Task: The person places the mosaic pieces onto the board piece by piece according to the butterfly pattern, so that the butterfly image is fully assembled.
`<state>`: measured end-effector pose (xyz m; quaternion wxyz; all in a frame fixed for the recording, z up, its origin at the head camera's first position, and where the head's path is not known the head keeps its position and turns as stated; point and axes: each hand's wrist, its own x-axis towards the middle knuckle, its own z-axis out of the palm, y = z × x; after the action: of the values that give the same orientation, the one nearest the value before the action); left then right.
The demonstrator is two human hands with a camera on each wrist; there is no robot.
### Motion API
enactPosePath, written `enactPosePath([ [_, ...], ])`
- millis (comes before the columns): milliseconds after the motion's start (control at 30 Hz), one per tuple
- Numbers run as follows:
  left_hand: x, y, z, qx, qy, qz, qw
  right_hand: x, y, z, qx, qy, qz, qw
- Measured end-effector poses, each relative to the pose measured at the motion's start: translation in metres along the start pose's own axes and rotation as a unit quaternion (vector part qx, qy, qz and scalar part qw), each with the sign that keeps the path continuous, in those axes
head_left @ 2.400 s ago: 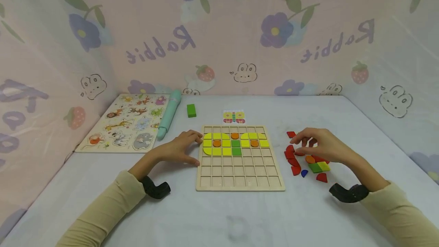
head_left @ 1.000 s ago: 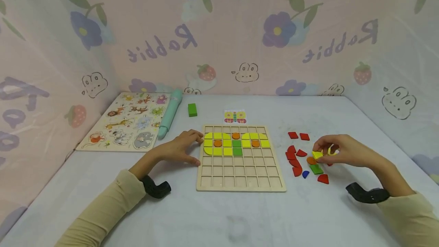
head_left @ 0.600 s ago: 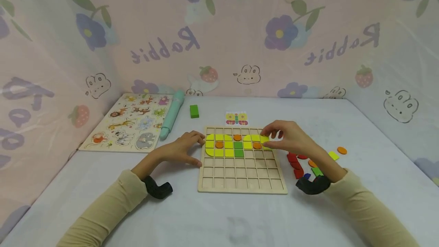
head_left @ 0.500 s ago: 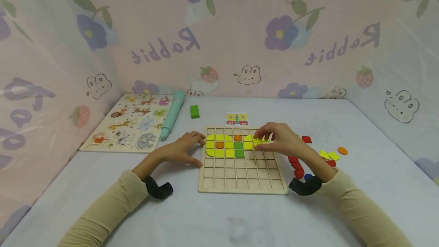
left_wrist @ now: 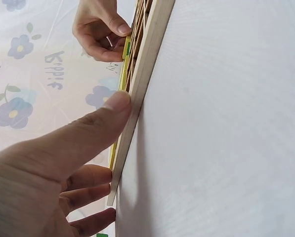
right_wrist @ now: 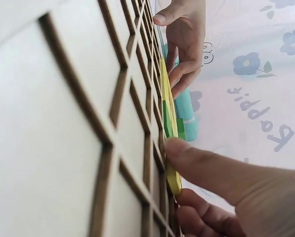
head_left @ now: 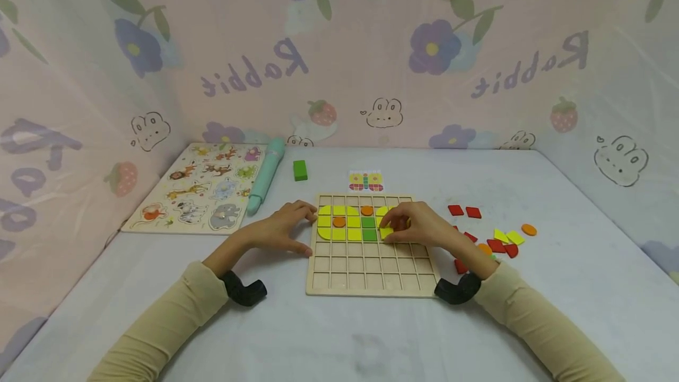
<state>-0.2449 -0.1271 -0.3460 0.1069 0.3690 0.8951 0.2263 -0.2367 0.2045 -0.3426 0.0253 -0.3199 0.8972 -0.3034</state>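
In the head view my right hand [head_left: 416,224] is over the wooden grid board [head_left: 371,295], just right of two green square tiles [head_left: 368,229]. Its thumb and fingers pinch a yellow tile [right_wrist: 174,181] low against the grid; the hand covers part of the yellow tiles on that side. My left hand [head_left: 281,230] rests at the board's left edge, fingertips and thumb touching the rim, as the left wrist view also shows. Yellow tiles [head_left: 325,233] fill cells on the left around an orange disc [head_left: 339,222]. Another orange disc [head_left: 367,210] sits above the green squares.
Loose red tiles [head_left: 474,212], yellow tiles [head_left: 514,237] and an orange disc [head_left: 528,229] lie right of the board. A butterfly pattern card [head_left: 366,181] lies behind it. Further left are a green block [head_left: 300,170], a teal microphone-shaped object [head_left: 266,175] and an animal puzzle [head_left: 185,226].
My right hand has picked a yellow tile from the loose pile, carried it left over the board and lowered it beside the green squares. My left hand has stayed at the board's edge.
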Motion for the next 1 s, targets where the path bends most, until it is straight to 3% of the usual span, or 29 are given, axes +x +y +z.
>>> enactPosePath([
  [433,0.0,-0.001,0.0,-0.004,-0.001,0.0,1.0,0.0,-0.003,-0.003,0.007,-0.033,0.017,0.999],
  [733,0.001,-0.001,0.001,-0.01,-0.001,0.001,1.0,-0.001,-0.002,-0.005,0.001,-0.031,-0.001,1.0],
  [833,0.001,-0.003,0.001,-0.013,-0.001,0.005,0.9999,-0.003,-0.002,-0.014,-0.005,-0.035,-0.007,0.999],
  [1000,0.0,-0.002,0.0,-0.015,0.0,0.008,0.9999,-0.017,-0.001,-0.047,-0.014,-0.013,0.004,1.0],
])
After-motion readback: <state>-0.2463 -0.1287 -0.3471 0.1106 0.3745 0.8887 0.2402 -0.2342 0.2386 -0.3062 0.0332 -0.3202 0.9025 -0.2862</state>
